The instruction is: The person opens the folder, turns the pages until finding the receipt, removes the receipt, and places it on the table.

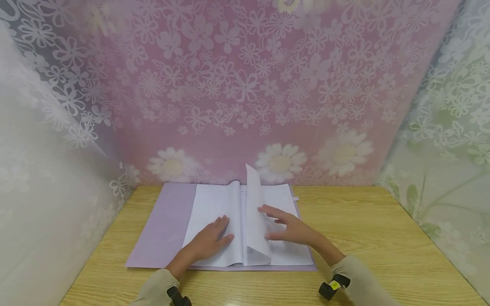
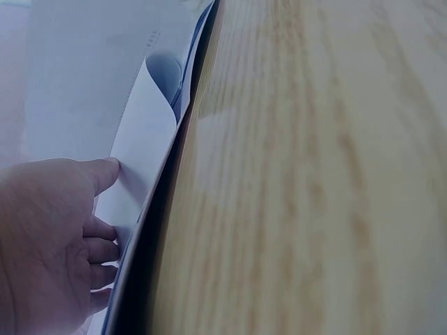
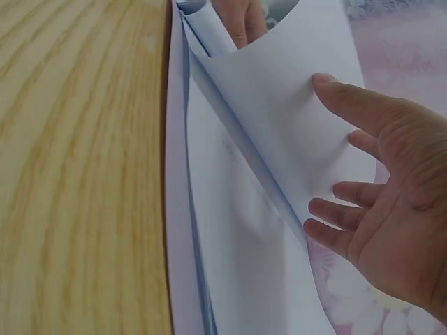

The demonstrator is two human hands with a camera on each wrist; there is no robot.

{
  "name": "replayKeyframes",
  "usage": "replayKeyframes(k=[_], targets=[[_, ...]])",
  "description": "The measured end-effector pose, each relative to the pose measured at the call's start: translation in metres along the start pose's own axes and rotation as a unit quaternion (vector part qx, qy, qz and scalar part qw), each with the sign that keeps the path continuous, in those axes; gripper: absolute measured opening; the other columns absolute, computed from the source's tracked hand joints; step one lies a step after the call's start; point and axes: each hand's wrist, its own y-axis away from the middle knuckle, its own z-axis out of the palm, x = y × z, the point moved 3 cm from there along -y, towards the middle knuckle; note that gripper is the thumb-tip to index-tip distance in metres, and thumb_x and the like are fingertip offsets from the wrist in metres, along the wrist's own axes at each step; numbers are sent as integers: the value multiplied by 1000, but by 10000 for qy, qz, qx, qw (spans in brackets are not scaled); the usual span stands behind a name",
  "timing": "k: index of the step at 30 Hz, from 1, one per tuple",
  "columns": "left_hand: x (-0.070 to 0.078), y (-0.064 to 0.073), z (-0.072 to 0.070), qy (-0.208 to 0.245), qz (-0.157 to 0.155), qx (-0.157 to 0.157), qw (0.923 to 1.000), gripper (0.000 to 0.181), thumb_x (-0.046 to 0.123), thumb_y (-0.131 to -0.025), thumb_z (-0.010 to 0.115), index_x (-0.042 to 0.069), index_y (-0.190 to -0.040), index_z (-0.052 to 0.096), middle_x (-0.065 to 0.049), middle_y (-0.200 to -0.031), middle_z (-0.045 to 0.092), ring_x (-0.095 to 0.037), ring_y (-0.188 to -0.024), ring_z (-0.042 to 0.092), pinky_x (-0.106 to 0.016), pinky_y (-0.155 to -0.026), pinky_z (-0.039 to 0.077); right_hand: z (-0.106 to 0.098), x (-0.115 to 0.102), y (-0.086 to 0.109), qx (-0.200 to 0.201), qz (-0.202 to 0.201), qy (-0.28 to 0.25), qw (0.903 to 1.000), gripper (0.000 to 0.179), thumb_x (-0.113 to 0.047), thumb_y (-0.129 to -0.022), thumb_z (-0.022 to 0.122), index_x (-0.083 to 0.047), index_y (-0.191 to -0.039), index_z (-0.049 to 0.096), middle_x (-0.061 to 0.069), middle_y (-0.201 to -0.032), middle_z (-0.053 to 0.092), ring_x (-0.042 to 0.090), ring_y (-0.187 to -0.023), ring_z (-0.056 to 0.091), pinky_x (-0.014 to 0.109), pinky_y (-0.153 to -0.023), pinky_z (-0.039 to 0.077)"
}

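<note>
A purple folder point(image 1: 168, 221) lies open on the table with white printed sheets inside. The left hand point(image 1: 209, 240) rests with its fingers spread on the left-hand pages point(image 1: 210, 199), near the bulging fold at the middle. One white sheet point(image 1: 255, 212) stands up from the right side, curved and leaning over the fold. Against this raised sheet the right hand point(image 1: 288, 227) lays its extended fingers and thumb. In the right wrist view, the right hand's thumb point(image 3: 325, 82) touches the sheet's face. Below the raised sheet lie the right-hand pages point(image 1: 291, 255).
The folder rests on a wood-grain table point(image 1: 352, 221), its far edge close to a pink floral curtain point(image 1: 229, 106). Pale floral sheeting stands at the left point(image 1: 57, 170) and the right point(image 1: 451, 148). A small white tab point(image 1: 295, 199) sticks out from the folder's right edge.
</note>
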Motion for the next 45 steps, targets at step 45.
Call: replayKeyframes(k=[45], targets=[[2,-1,-12,262,-27,1400,9898,55,23,-109,46,-2,-157,35,-18,-164,34,-35,-151,36,-52,-122,32,33,-15,-15,-284,-46,1295,9912,73,-49,-90,74,-16,-151,51,18,-168,23,41,-153,29,60,-120,33]])
